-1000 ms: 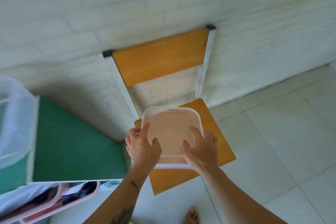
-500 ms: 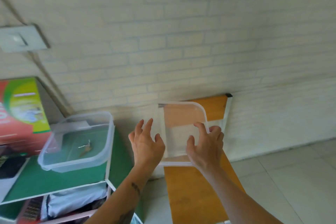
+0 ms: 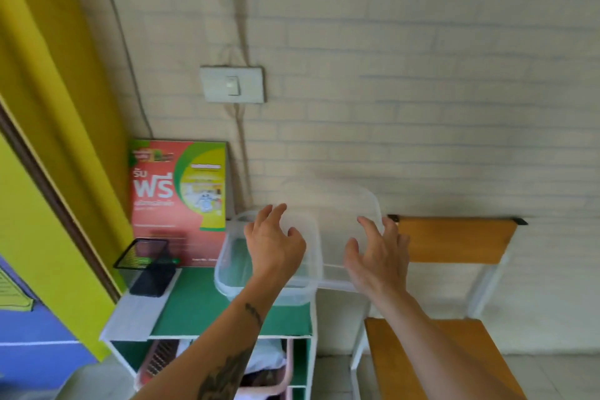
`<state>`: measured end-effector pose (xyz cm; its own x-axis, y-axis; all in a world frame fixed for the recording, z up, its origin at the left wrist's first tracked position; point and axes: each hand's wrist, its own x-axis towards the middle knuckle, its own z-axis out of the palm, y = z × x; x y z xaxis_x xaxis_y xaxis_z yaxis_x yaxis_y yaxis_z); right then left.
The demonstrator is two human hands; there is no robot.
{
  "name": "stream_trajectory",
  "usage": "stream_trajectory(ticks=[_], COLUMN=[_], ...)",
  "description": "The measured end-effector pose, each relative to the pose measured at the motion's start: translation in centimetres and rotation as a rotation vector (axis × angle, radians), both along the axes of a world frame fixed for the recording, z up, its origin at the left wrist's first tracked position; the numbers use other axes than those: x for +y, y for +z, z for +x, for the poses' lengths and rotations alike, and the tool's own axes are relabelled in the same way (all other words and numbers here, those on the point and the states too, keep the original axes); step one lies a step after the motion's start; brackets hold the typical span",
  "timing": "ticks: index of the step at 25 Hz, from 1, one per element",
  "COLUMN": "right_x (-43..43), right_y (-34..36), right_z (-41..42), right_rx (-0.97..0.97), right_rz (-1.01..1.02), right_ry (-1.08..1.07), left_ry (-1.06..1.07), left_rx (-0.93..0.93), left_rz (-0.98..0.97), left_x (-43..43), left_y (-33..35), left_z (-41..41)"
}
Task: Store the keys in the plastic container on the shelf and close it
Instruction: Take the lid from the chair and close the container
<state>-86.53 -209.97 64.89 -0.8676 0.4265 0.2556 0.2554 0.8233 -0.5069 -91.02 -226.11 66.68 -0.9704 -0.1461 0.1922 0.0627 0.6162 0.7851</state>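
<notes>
Both hands have carried the clear lid (image 3: pixel 344 230) leftward from the chair (image 3: pixel 454 243). Left hand (image 3: pixel 274 243) and right hand (image 3: pixel 378 253), fingers spread, hold its edges over the plastic container (image 3: pixel 233 269) on the green shelf (image 3: pixel 201 308). Keys not discernible.

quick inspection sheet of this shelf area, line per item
surface: green shelf top, partly bare
job's things: clear plastic container open on shelf; clear lid held beside it, not on; keys hidden
clutter: red box, black mesh holder, pink basket below
grippers: left hand and right hand both on lid
cables: wire down from wall switch
surroundings: brick wall, wooden chair, yellow panel
</notes>
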Motion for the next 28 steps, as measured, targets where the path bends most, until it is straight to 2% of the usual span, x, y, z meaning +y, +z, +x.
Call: stream_trajectory(ticks=[5, 11, 15, 21, 28], right_x=[-6.6, -8.9, -8.9, -9.8, -8.8], right_y=[-1.1, -1.8, -1.9, -2.6, -3.1], right_z=[-1.8, -4.2, -5.5, -6.1, -7.1], right_rx=[-0.217, -0.406, -0.442, -0.47, -0.559], right_rz=[0.03, -0.008, 0.019, 0.023, 0.048], right_ry=[0.079, 0.163, 0.153, 0.163, 0.202], left_ry=[0.006, -0.08, -0.132, -0.062, -0.09], left_rx=[-0.114, -0.268, -0.303, -0.283, -0.312], left_rz=[-0.102, -0.116, -0.114, 0.0, -0.155], left_x=[-7.3, -10.5, -10.4, -10.6, -10.2], left_y=[-3.0, -4.3, -5.1, -6.0, -6.9], left_z=[-2.1, -4.4, -5.4, -5.3, -5.3])
